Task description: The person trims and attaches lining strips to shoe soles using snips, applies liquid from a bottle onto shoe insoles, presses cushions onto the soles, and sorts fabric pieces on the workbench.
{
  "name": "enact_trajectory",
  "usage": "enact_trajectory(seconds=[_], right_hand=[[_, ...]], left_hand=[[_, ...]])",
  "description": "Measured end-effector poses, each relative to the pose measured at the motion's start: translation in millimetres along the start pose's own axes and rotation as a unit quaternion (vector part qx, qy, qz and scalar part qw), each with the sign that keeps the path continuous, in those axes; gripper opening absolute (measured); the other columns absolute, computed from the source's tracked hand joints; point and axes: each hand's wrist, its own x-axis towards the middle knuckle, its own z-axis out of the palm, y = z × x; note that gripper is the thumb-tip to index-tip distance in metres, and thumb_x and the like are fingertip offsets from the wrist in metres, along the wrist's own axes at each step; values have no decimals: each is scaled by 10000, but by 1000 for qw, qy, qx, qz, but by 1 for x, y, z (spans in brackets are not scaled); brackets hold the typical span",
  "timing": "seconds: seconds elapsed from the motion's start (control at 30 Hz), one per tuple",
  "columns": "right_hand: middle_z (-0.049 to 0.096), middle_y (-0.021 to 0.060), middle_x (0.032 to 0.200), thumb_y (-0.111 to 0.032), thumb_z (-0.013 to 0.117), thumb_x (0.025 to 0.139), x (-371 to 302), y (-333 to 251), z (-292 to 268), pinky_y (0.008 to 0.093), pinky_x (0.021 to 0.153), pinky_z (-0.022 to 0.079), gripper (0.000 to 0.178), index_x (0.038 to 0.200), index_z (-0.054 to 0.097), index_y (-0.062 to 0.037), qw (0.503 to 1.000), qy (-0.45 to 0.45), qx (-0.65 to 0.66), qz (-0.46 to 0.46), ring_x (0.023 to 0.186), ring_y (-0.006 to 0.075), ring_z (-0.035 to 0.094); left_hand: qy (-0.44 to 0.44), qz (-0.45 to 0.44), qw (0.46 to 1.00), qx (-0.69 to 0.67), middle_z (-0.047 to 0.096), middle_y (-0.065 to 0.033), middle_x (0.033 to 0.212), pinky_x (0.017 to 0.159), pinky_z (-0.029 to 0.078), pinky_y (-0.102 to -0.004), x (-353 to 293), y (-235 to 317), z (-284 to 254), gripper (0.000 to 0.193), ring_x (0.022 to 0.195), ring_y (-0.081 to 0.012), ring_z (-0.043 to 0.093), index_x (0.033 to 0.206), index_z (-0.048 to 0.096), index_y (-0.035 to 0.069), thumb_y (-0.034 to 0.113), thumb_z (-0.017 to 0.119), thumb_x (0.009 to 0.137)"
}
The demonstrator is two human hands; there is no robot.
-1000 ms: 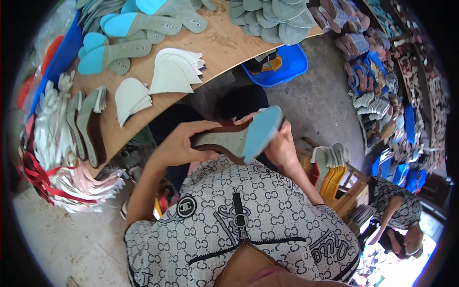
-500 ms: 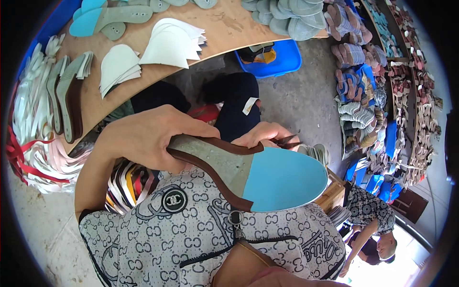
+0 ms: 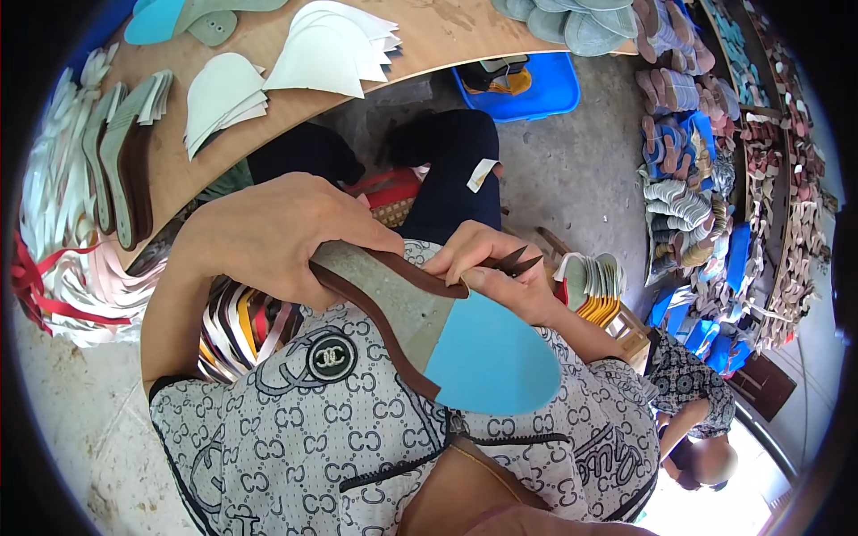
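Note:
A shoe insole (image 3: 398,299) lies tilted in front of my chest, with a grey heel half, a light blue toe half and a brown strip along its heel-side edges. My left hand (image 3: 273,237) is closed round its narrow heel end, thumb below and fingers above. At the far edge, where brown meets blue, my right hand (image 3: 514,290) pinches the end of the brown strip between thumb and finger. Small dark snips (image 3: 517,262) are held in that same hand, their two pointed blades sticking out to the right. Part of the right hand is hidden behind the insole.
A wooden table (image 3: 429,31) curves across the far side, bearing white cut pieces (image 3: 326,49) and brown-edged insoles (image 3: 125,165). Strips hang at left. A blue bin (image 3: 536,89) stands on the floor. Stacked insoles (image 3: 594,286) and a person (image 3: 693,393) are at right.
The insole's toe end has swung left and toward me. My right hand has come out further from behind it, showing its thumb at the edge and the snips more plainly.

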Motion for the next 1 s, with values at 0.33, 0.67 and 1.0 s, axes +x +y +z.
enact_trajectory(seconds=[0.33, 0.67, 1.0], right_hand=[[618, 97, 1029, -89, 520, 929, 1, 10, 4, 302, 858, 425, 145, 888, 637, -12, 998, 17, 52, 38, 944, 139, 547], [607, 100, 1074, -146, 543, 920, 19, -7, -18, 285, 804, 428, 232, 938, 704, 20, 995, -42, 80, 48, 931, 148, 551], [622, 73, 1002, -39, 575, 921, 24, -20, -37, 255, 655, 498, 127, 996, 660, 19, 992, -98, -53, 65, 821, 118, 627]], left_hand=[[6, -28, 999, 17, 601, -122, 743, 592, 465, -367, 3, -1, 1, 584, 693, -315, 609, 1071, 673, 41, 133, 784, 505], [20, -73, 991, -112, 677, -154, 938, 734, 509, -356, -4, -13, 11, 611, 823, -328, 654, 1116, 667, 50, 123, 787, 521], [-45, -133, 955, -262, 686, -92, 1032, 833, 486, -286, -6, -43, 21, 627, 908, -137, 626, 1170, 637, 8, 172, 847, 602]])
